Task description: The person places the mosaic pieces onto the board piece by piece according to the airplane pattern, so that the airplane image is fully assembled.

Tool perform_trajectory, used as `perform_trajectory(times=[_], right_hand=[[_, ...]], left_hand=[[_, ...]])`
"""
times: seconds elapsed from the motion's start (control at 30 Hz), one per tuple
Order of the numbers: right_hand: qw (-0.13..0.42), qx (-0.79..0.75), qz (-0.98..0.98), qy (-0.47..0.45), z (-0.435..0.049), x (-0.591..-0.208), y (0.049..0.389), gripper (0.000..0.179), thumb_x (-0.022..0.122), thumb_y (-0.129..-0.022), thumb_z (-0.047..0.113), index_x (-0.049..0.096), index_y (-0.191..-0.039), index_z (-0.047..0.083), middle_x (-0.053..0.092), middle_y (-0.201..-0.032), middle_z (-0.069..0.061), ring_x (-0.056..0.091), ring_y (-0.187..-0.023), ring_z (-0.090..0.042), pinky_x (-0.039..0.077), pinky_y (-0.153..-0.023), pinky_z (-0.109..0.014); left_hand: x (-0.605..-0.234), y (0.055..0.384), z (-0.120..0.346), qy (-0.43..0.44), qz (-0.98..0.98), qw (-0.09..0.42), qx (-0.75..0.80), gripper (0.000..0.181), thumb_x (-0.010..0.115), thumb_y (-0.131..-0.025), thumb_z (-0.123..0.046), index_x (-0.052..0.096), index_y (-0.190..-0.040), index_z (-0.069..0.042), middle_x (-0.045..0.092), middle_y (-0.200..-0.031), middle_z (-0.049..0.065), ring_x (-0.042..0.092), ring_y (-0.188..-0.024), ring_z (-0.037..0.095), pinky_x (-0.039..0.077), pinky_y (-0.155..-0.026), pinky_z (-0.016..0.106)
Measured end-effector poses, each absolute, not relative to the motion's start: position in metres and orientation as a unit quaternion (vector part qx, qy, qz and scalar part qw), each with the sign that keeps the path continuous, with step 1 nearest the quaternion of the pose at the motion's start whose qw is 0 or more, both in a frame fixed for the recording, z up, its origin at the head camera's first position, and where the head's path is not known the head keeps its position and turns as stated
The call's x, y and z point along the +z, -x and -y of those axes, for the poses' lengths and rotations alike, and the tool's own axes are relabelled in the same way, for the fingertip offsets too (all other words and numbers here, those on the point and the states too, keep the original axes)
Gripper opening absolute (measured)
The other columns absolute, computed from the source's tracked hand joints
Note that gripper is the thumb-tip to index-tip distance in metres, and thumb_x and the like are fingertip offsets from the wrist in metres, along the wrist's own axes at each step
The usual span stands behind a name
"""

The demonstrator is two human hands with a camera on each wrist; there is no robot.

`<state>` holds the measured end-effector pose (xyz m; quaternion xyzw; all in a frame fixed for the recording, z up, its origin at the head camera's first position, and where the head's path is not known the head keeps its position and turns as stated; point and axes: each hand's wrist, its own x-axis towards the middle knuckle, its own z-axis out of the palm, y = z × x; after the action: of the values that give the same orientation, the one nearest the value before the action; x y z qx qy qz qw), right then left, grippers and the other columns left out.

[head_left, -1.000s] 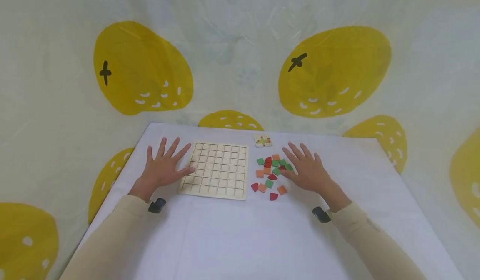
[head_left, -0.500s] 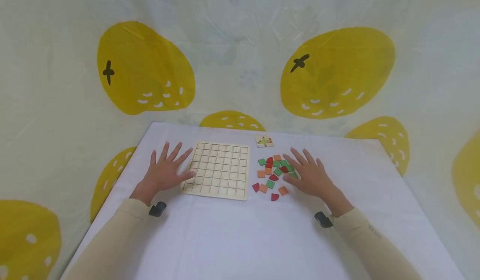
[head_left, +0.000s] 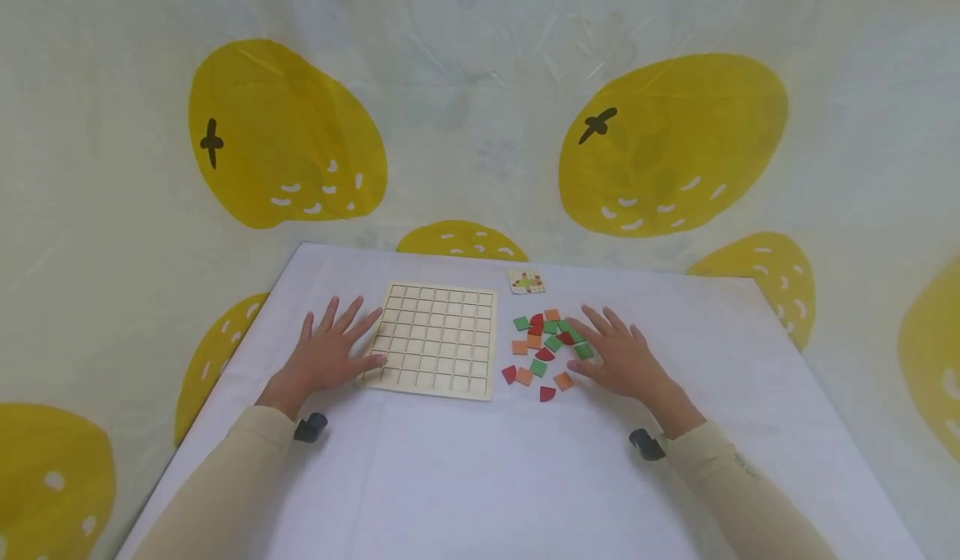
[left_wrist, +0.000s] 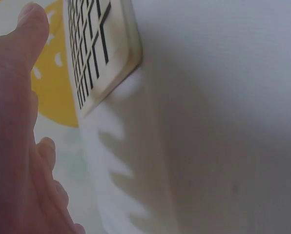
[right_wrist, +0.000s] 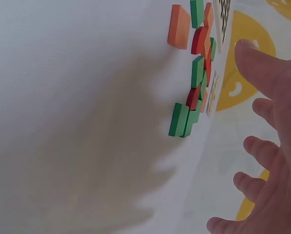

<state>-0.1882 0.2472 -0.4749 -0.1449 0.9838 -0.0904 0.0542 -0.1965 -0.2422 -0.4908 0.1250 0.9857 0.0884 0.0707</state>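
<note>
My left hand (head_left: 322, 356) is spread beside the left edge of a wooden grid board (head_left: 438, 339), its thumb over the board's lower left part. In the left wrist view the hand hovers above the table, and its shadow falls on the cloth. My right hand (head_left: 622, 360) hangs with fingers apart just right of a loose group of tiles. Among them are green squares (head_left: 537, 368), orange squares (head_left: 563, 382) and red quarter-round pieces (head_left: 547, 394). The right wrist view shows a gap between that hand and the green tiles (right_wrist: 178, 119). Neither hand holds anything.
A small pattern card (head_left: 527, 281) lies behind the tiles, near the back edge of the white-covered table (head_left: 480, 477). Behind the table hangs a pale curtain (head_left: 472, 110) printed with large yellow fruit shapes. Dark wrist cameras (head_left: 310, 428) sit at both cuffs.
Both hands have drawn back slightly toward the person. The right hand has moved a little to the right, uncovering more green tiles. Board, card and tiles stay in place.
</note>
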Motion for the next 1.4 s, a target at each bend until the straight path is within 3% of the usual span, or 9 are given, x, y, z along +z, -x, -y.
perform_trajectory(times=[0.33, 0.9, 1.27, 1.4], right_hand=[[0.062, -0.122, -0.98, 0.143, -0.246, -0.482, 0.191, 0.076, 0.077, -0.092, 0.043, 0.045, -0.159, 0.026, 0.032, -0.17, -0.017, 0.017, -0.159, -0.048, 0.017, -0.12, -0.079], [0.059, -0.162, -0.978, 0.118, -0.24, -0.49, 0.203, 0.064, 0.079, -0.092, 0.04, 0.057, -0.151, 0.025, 0.044, -0.161, -0.017, 0.033, -0.152, -0.043, 0.035, -0.118, -0.071], [0.057, -0.164, -0.978, 0.116, -0.238, -0.497, 0.211, 0.059, 0.079, -0.093, 0.036, 0.061, -0.148, 0.025, 0.046, -0.159, -0.017, 0.037, -0.15, -0.041, 0.04, -0.116, -0.069], [0.06, -0.171, -0.977, 0.109, -0.237, -0.498, 0.214, 0.058, 0.079, -0.093, 0.035, 0.06, -0.148, 0.027, 0.046, -0.159, -0.016, 0.037, -0.15, -0.04, 0.041, -0.116, -0.068]], left_hand=[[-0.501, 0.193, 0.249, -0.133, -0.983, 0.083, 0.09, 0.09, 0.054, -0.095, -0.073, 0.021, -0.168, -0.03, 0.007, -0.178, 0.01, -0.002, -0.162, 0.05, 0.0, -0.122, 0.079], [-0.51, 0.191, 0.254, -0.123, -0.979, 0.125, 0.103, 0.095, 0.049, -0.092, -0.081, 0.02, -0.168, -0.031, 0.007, -0.178, 0.012, -0.004, -0.162, 0.05, -0.003, -0.12, 0.082], [-0.51, 0.191, 0.257, -0.11, -0.975, 0.158, 0.108, 0.097, 0.041, -0.09, -0.088, 0.019, -0.167, -0.035, 0.007, -0.178, 0.008, -0.003, -0.162, 0.05, -0.004, -0.12, 0.082], [-0.507, 0.195, 0.258, -0.11, -0.973, 0.164, 0.115, 0.097, 0.045, -0.089, -0.087, 0.02, -0.167, -0.035, 0.007, -0.178, 0.009, -0.003, -0.162, 0.05, -0.005, -0.119, 0.082]])
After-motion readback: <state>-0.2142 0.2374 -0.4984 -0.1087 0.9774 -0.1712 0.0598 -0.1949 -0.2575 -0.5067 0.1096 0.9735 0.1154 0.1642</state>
